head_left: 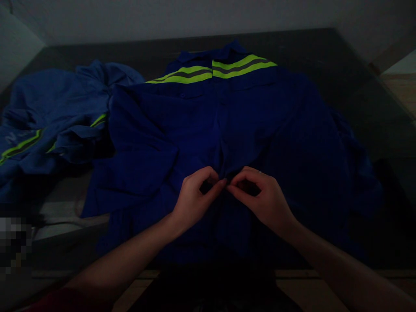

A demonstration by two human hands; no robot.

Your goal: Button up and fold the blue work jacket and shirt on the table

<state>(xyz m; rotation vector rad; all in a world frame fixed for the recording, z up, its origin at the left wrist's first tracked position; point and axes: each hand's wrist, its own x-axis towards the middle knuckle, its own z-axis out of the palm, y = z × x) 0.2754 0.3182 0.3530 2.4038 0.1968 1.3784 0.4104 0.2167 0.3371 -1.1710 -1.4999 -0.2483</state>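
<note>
A dark blue work jacket (195, 125) with a collar and yellow-green reflective bands across the chest lies spread out, front up, its collar at the far side. My left hand (199, 190) pinches the fabric at the front opening, low on the middle of the garment. Just beside it, my right hand (261, 193) pinches the other side of the same opening, fingertips nearly touching those of the left. Whether a button sits between the fingers is too dark and small to tell.
A lighter blue garment (61, 99) with similar bands lies crumpled at the left, against the jacket's sleeve. Both rest on a dark table (312, 47) that meets a pale wall (195, 17). A pixelated patch covers the lower left edge.
</note>
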